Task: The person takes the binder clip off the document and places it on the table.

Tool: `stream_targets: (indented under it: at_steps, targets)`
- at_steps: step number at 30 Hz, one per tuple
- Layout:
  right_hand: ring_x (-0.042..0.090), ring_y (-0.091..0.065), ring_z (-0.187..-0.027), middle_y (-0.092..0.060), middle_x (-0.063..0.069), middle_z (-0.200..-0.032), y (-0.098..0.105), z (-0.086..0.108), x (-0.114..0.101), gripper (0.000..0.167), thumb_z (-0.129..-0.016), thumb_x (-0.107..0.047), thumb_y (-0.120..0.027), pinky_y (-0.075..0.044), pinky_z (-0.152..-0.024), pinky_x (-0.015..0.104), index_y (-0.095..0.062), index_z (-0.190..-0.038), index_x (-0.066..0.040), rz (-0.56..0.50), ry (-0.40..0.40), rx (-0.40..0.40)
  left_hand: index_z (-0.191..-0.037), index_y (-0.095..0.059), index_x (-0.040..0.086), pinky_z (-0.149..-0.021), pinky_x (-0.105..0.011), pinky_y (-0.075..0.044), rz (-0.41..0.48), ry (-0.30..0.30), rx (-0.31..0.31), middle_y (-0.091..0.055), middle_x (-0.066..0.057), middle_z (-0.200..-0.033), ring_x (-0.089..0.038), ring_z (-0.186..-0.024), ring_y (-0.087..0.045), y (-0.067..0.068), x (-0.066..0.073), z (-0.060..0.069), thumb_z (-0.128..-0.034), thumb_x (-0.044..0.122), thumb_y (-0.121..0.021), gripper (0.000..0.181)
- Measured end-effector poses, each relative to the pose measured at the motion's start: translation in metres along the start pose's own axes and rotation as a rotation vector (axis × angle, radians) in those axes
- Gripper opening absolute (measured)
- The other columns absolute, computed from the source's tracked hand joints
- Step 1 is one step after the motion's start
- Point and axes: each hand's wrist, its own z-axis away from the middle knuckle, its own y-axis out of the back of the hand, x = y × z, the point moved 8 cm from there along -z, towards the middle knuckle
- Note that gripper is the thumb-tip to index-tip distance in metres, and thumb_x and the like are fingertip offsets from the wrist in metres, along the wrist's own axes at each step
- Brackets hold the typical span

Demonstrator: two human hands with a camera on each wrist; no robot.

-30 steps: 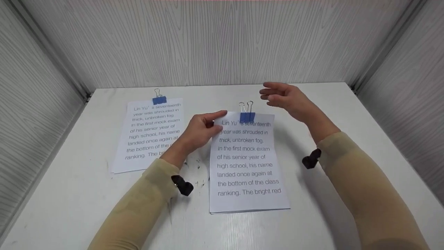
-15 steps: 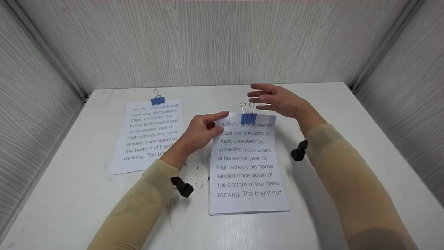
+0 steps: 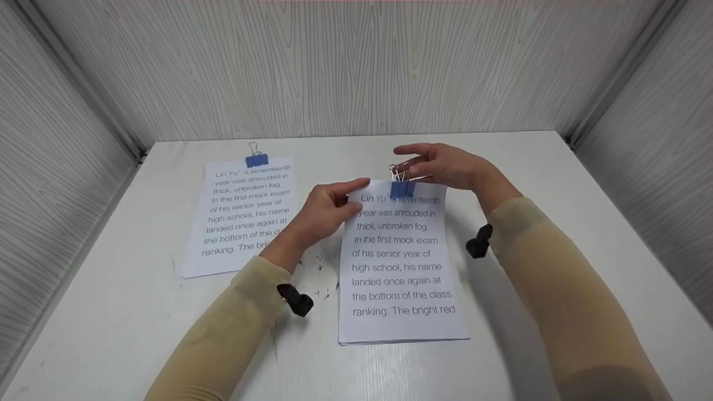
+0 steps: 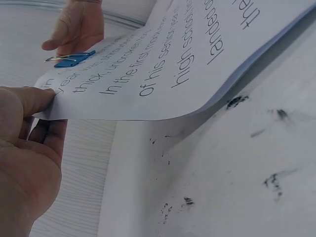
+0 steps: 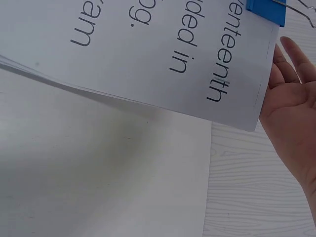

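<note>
A stack of printed sheets [image 3: 398, 267] has its top end raised off the table, with a blue binder clip [image 3: 402, 189] across its top edge and the clip's wire handles up. My left hand [image 3: 328, 209] pinches the stack's upper left corner, thumb on the printed face; in the left wrist view the left hand [image 4: 29, 143] shows the same grip. Beside the clip's handles is my right hand [image 3: 448, 166], its fingers loosely extended partly behind the wires. In the right wrist view the right hand [image 5: 294, 108] lies partly behind the paper; whether it touches is unclear.
A second printed stack [image 3: 239, 211] with its own blue binder clip [image 3: 257, 160] lies flat at the left. Dark smudges mark the white table [image 3: 133, 312] between the stacks. A wood-grain back wall [image 3: 356, 67] and side walls bound the table.
My right hand has moved left and slightly down to the clip's handles. My left hand keeps its pinch on the stack's corner.
</note>
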Motion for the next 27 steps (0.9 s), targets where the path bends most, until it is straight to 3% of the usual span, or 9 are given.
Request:
stream_targets:
  at_steps: [6,18,27]
  targets:
    - [0.027,-0.063,-0.132,-0.063,0.014,-0.146,-0.002,0.000,-0.004,0.059,-0.101,-0.011,-0.073,-0.045,-0.115,0.039,-0.053,-0.156,-0.016,-0.017,0.019,0.027,-0.148,-0.064,0.020,-0.076,-0.025,-0.052,0.008,0.009,0.025,-0.075,-0.002,-0.124,-0.021,-0.097,-0.066,0.003,-0.005,0.001,-0.1010,0.000,-0.069,0.051]
    - [0.023,-0.062,-0.127,-0.065,0.007,-0.143,-0.003,0.004,-0.006,0.049,-0.101,-0.012,-0.074,-0.048,-0.112,0.035,-0.062,-0.149,-0.008,0.038,0.020,0.053,-0.147,-0.066,0.019,-0.075,-0.025,-0.048,-0.009,0.010,0.061,-0.075,-0.002,-0.121,-0.018,-0.092,-0.062,0.006,-0.011,-0.001,-0.0996,0.001,-0.070,0.051]
    - [0.025,-0.064,-0.133,-0.067,0.012,-0.143,-0.007,0.003,-0.008,0.051,-0.101,-0.008,-0.074,-0.047,-0.114,0.038,-0.058,-0.149,-0.003,-0.022,0.040,0.006,-0.146,-0.067,0.022,-0.076,-0.025,-0.047,0.003,0.011,0.065,-0.075,-0.002,-0.123,-0.018,-0.094,-0.060,0.006,-0.015,-0.002,-0.0994,0.002,-0.070,0.051]
